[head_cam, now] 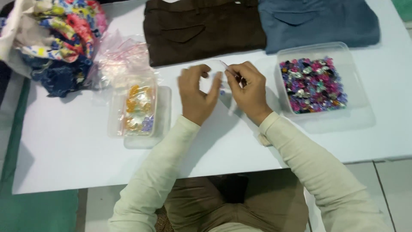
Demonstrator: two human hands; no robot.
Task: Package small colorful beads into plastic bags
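At frame centre I see my left hand (pixel 196 95) and right hand (pixel 249 91) both pinched on a clear bag (pixel 216 75), presumably to spread its mouth. Bead tub (pixel 315 83) sits right, within reach; smaller tub (pixel 136 109) left.

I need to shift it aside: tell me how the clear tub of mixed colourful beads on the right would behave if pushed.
The clear tub would probably slide easily on the smooth white table. It is low and wide, so tipping seems unlikely. With no lid visible, the beads could shift or spill if jolted.
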